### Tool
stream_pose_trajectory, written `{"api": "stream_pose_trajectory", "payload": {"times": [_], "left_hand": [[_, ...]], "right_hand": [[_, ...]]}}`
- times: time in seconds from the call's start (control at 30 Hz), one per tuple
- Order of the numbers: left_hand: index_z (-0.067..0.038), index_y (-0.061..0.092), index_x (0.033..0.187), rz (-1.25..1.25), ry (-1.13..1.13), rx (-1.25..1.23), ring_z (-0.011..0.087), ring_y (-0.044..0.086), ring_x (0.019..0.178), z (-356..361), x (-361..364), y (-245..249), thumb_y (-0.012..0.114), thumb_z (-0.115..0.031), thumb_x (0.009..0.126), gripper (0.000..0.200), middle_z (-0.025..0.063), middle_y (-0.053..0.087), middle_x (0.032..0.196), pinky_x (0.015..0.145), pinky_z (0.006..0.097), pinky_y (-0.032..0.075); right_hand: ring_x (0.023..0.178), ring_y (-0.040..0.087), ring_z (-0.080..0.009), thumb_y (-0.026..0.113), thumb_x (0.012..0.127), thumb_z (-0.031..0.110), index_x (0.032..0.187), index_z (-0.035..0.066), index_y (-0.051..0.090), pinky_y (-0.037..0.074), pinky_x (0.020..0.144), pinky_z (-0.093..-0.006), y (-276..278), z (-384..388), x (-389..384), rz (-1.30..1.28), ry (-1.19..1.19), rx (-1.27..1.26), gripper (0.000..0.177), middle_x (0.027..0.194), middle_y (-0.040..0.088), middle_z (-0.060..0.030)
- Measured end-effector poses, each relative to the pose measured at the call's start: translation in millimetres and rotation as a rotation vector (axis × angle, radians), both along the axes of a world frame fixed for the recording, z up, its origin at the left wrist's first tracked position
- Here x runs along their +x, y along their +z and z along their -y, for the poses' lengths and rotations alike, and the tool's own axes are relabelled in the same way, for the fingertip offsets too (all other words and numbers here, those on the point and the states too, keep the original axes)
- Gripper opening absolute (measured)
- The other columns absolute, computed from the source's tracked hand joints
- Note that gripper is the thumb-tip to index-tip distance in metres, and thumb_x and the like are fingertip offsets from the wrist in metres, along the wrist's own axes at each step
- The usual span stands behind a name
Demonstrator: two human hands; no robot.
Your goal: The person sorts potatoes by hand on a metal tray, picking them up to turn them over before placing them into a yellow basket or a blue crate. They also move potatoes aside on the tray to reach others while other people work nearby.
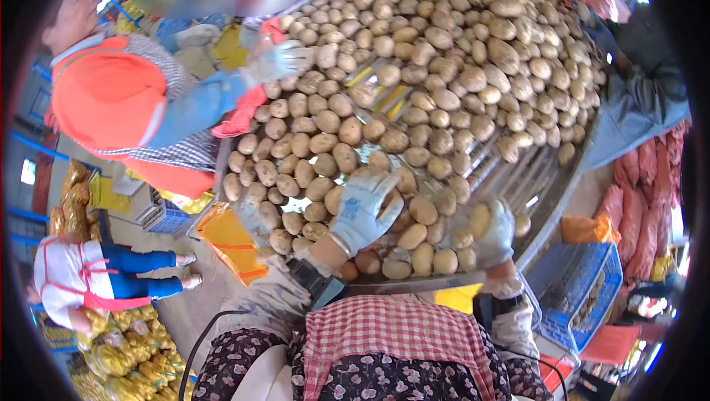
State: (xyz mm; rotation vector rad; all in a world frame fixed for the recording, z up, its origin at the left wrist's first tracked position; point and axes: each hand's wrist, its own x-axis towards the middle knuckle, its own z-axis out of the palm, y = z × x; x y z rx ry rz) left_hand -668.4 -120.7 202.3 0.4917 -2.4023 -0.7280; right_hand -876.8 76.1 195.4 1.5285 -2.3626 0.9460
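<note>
Potatoes (424,210) cover a large slatted sorting table (543,172) in front of me. My left hand (362,212), in a pale blue-and-white work glove, is down among them near the front edge. Its fingers curve round a potato (393,205) that is partly hidden by the glove. At the right, my right hand (495,235), gloved too and slightly blurred, has its fingers closed on a potato (479,219) close to the metal rim. Several more potatoes lie between my hands.
A co-worker in an orange vest (107,98) reaches a gloved hand (279,61) onto the potatoes at left. Another person's grey sleeve (640,109) is at right. A blue crate (577,290) stands below the right rim. Red sacks (647,187) and yellow net bags (126,357) are piled beyond.
</note>
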Motion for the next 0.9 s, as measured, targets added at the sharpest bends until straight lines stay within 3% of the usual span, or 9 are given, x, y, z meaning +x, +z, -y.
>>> {"api": "stream_pose_trajectory", "payload": {"times": [0.03,0.1,0.17,0.23,0.33,0.53,0.77,0.83,0.9], "left_hand": [[-0.005,0.06,0.119,-0.001,0.034,-0.025,0.0371,0.056,0.108,2,13,-4,0.053,-0.036,0.09,0.044,0.0189,0.06,0.118,0.094,0.0495,0.042],[-0.009,0.05,0.133,0.401,0.248,-0.282,0.0411,0.041,0.127,1,53,-20,0.054,-0.042,0.087,0.057,0.0212,0.045,0.138,0.107,0.0553,0.029],[-0.011,0.043,0.139,0.486,0.222,-0.184,0.0422,0.031,0.135,1,85,-53,0.054,-0.049,0.085,0.067,0.0226,0.036,0.144,0.112,0.0566,0.018],[-0.012,0.036,0.143,0.491,0.207,-0.149,0.0408,0.026,0.138,7,83,-46,0.055,-0.054,0.083,0.075,0.0229,0.032,0.147,0.114,0.054,0.014],[-0.013,0.029,0.147,0.555,0.262,-0.107,0.0385,0.019,0.141,23,65,-35,0.056,-0.059,0.081,0.085,0.0215,0.024,0.152,0.114,0.0527,0.01],[-0.012,0.03,0.147,0.453,0.372,-0.102,0.0396,0.02,0.141,33,63,-51,0.055,-0.058,0.083,0.083,0.0224,0.02,0.153,0.114,0.0532,0.011],[-0.007,0.045,0.136,0.545,-0.028,-0.071,0.0412,0.034,0.132,11,136,-55,0.056,-0.045,0.085,0.065,0.0233,0.032,0.147,0.11,0.0555,0.022],[-0.008,0.044,0.137,0.1,0.021,-0.079,0.0433,0.034,0.132,31,126,-45,0.054,-0.045,0.086,0.064,0.0219,0.032,0.147,0.109,0.0543,0.024],[-0.008,0.042,0.139,0.203,0.112,-0.141,0.0413,0.035,0.132,33,128,-44,0.05,-0.043,0.089,0.062,0.0208,0.033,0.147,0.109,0.0534,0.025]], "right_hand": [[0.093,0.06,-0.0371,0.061,0.078,0.007,0.099,0.001,0.061,0.048,0.083,-0.0437,-33,-11,-11,-0.096,-0.16,-0.041,0.022,0.096,0.064,-0.016],[0.105,0.057,-0.0356,0.053,0.087,0.007,0.116,-0.001,0.058,0.046,0.089,-0.0414,-30,-13,-20,0.797,-0.588,0.056,0.031,0.109,0.062,-0.0202],[0.112,0.054,-0.0377,0.056,0.086,0.015,0.117,-0.001,0.058,0.043,0.097,-0.0424,-35,-2,-10,0.019,-0.258,0.044,0.035,0.115,0.061,-0.0209],[0.122,0.047,-0.0401,0.06,0.083,0.025,0.122,0.001,0.056,0.037,0.103,-0.0472,-17,23,25,-0.163,-0.173,0.23,0.045,0.125,0.055,-0.0219],[0.128,0.036,-0.0425,0.063,0.077,0.033,0.129,0.002,0.05,0.03,0.106,-0.053,-25,57,44,-0.203,0.128,0.492,0.061,0.137,0.044,-0.0222],[0.134,0.028,-0.0448,0.071,0.069,0.034,0.135,0.004,0.045,0.025,0.11,-0.0534,-25,60,66,-0.056,0.185,0.355,0.077,0.145,0.034,-0.0239],[0.139,0.022,-0.042,0.067,0.069,0.051,0.14,0.007,0.041,0.013,0.114,-0.0558,-4,63,95,-0.112,0.341,0.725,0.087,0.149,0.029,-0.0224],[0.14,0.021,-0.0396,0.065,0.069,0.054,0.139,0.009,0.042,0.011,0.114,-0.0578,-4,86,114,-0.055,0.293,0.74,0.086,0.15,0.028,-0.0215],[0.14,0.02,-0.0415,0.069,0.068,0.05,0.139,0.009,0.041,0.011,0.114,-0.0578,-23,98,127,0.01,0.373,0.656,0.087,0.151,0.023,-0.0221]]}}
